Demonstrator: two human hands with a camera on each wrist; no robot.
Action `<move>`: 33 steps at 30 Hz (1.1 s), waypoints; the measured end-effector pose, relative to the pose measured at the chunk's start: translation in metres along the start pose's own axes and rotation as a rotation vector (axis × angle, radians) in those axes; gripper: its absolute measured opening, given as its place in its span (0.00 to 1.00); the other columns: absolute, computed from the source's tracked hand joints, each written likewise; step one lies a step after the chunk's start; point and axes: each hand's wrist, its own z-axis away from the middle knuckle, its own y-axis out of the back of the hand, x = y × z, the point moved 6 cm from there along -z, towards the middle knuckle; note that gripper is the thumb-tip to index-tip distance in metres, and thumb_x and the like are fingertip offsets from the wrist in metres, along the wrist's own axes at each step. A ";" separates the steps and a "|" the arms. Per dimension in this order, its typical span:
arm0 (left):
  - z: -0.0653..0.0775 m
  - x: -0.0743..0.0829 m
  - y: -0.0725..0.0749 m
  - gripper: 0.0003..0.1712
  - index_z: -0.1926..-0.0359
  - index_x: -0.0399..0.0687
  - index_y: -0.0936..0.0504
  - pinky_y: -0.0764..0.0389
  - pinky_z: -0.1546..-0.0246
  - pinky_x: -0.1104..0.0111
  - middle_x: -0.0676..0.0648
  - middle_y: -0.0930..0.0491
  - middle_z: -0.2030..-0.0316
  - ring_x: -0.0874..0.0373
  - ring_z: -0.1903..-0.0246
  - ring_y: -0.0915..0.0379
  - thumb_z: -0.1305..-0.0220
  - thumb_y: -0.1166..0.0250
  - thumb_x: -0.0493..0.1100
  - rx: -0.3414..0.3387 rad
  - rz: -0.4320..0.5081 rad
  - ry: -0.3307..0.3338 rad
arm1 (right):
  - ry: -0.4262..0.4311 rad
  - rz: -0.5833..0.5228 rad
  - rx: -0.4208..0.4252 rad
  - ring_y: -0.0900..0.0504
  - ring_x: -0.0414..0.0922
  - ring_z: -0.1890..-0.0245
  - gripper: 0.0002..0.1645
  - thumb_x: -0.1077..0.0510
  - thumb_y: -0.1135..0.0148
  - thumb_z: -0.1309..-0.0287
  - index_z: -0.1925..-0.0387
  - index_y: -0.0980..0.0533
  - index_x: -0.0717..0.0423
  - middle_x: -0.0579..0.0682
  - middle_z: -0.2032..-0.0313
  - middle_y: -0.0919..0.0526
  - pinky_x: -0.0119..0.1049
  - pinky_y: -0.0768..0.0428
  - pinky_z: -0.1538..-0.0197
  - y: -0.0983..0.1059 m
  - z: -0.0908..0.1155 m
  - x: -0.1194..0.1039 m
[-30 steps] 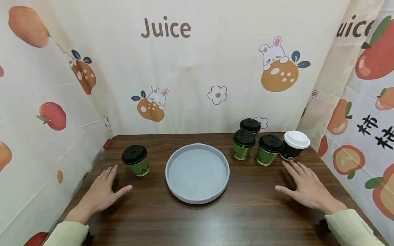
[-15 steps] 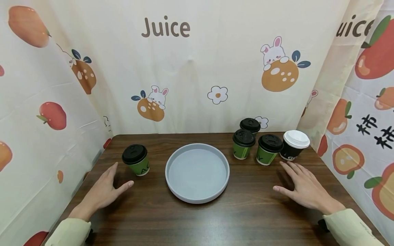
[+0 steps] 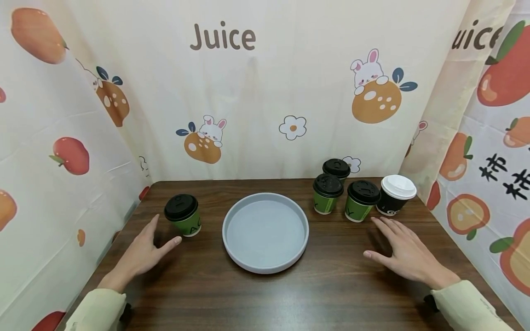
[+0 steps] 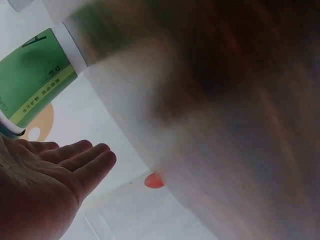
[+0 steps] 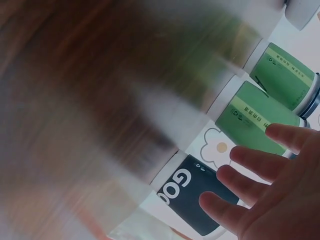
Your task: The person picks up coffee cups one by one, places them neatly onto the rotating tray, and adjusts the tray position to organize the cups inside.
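Observation:
My left hand is spread beside a green paper cup with a black lid, thumb apart from the fingers and nothing in it. In the left wrist view the green cup stands beyond the fingertips. On the right, my right hand is also spread and holds nothing. Its fingertips point at a black cup with a white lid and a green cup with a black lid. The right wrist view shows the black cup and green cup behind the fingers.
A round grey tray lies mid-table between the hands. Two more black-lidded cups, a nearer one and a partly hidden one, stand at the back right. Printed curtains enclose the brown wooden table.
The left hand has shifted slightly right and forward, closer to its green cup. My right hand has drifted a little left. The cups and tray have stayed put.

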 end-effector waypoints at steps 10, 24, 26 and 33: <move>-0.007 0.009 0.000 0.67 0.20 0.30 0.59 0.38 0.38 0.28 0.22 0.47 0.27 0.22 0.30 0.47 0.35 0.39 0.73 0.006 0.079 0.026 | 0.002 -0.014 -0.007 0.38 0.70 0.30 0.59 0.24 0.34 0.44 0.23 0.39 0.56 0.69 0.29 0.35 0.72 0.40 0.35 -0.003 0.000 -0.003; -0.016 0.016 0.002 0.62 0.20 0.35 0.55 0.30 0.39 0.34 0.24 0.39 0.30 0.27 0.34 0.37 0.34 0.35 0.68 0.046 0.228 0.031 | 0.015 -0.059 -0.014 0.36 0.68 0.31 0.57 0.28 0.32 0.43 0.24 0.38 0.55 0.65 0.30 0.33 0.73 0.38 0.36 -0.007 -0.002 -0.011; -0.017 0.018 0.002 0.61 0.20 0.35 0.55 0.29 0.38 0.36 0.25 0.38 0.30 0.28 0.33 0.36 0.34 0.34 0.68 0.053 0.258 0.023 | 0.021 -0.066 -0.008 0.36 0.68 0.31 0.56 0.28 0.32 0.42 0.24 0.38 0.54 0.65 0.30 0.33 0.72 0.37 0.37 -0.007 -0.001 -0.012; -0.023 0.019 0.001 0.61 0.20 0.35 0.54 0.29 0.36 0.41 0.25 0.38 0.30 0.30 0.32 0.36 0.34 0.32 0.65 0.053 0.333 0.021 | 0.035 -0.087 -0.008 0.36 0.67 0.31 0.56 0.28 0.32 0.42 0.23 0.38 0.53 0.65 0.29 0.33 0.73 0.36 0.37 -0.008 -0.002 -0.017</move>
